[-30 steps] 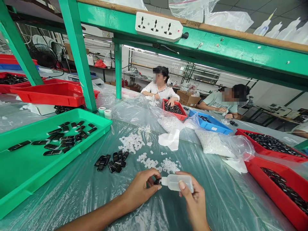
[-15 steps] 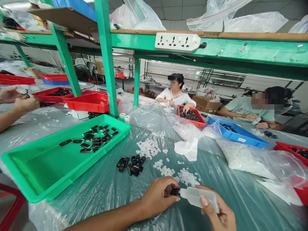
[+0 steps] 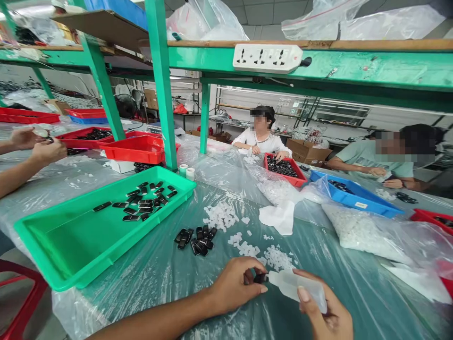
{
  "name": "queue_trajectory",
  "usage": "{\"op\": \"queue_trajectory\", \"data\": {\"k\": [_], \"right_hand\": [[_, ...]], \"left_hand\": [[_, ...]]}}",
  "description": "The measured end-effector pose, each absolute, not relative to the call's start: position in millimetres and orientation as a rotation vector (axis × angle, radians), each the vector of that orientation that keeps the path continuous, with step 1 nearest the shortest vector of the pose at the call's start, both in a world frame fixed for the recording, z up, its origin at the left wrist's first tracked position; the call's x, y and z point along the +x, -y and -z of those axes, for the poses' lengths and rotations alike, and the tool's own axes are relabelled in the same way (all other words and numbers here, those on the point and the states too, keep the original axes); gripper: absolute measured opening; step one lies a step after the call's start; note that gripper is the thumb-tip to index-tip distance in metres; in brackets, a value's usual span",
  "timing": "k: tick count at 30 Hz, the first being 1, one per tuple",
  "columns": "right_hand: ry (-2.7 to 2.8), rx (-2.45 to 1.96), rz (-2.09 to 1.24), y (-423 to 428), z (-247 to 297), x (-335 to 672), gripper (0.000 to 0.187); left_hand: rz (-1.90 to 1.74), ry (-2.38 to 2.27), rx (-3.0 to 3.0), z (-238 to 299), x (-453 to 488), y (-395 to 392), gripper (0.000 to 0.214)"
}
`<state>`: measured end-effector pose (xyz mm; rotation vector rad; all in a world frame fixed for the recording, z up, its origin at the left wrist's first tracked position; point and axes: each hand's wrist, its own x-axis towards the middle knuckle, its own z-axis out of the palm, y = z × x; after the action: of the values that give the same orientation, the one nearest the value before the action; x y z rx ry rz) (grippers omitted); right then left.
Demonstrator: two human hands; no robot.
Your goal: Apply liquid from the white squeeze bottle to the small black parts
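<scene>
My right hand [image 3: 327,314] grips a small translucent squeeze bottle [image 3: 299,289], held sideways with its tip pointing left. My left hand [image 3: 235,285] pinches a small black part [image 3: 260,278] right at the bottle's tip. Both hands hover low over the plastic-covered table near its front edge. Just beyond them lie a cluster of loose black parts [image 3: 196,238] and scattered piles of small white pieces [image 3: 247,248]. To the left a green tray [image 3: 71,245] holds several black parts at its far end.
A co-worker's two hands [image 3: 42,146] work at the far left. Two other people sit across the table by a red bin [image 3: 283,167] and a blue bin [image 3: 354,196]. Bags of white pieces [image 3: 357,231], red trays [image 3: 136,148] and green posts [image 3: 163,85] surround the area.
The view swung left over the second, then steadied. My hands kept the bottle and black part together, the pinch closing slightly tighter at the tip.
</scene>
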<state>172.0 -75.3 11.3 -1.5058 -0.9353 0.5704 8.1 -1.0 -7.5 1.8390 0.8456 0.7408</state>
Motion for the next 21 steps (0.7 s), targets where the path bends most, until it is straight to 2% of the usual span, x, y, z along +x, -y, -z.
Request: {"op": "queue_trajectory", "data": {"k": [21], "right_hand": [[1.141,-1.404,-0.53,71.9,-0.8,181.3,0.029]], "left_hand": [[-0.736,-0.811,1.795,11.8,10.3,-1.4,0.016]]}}
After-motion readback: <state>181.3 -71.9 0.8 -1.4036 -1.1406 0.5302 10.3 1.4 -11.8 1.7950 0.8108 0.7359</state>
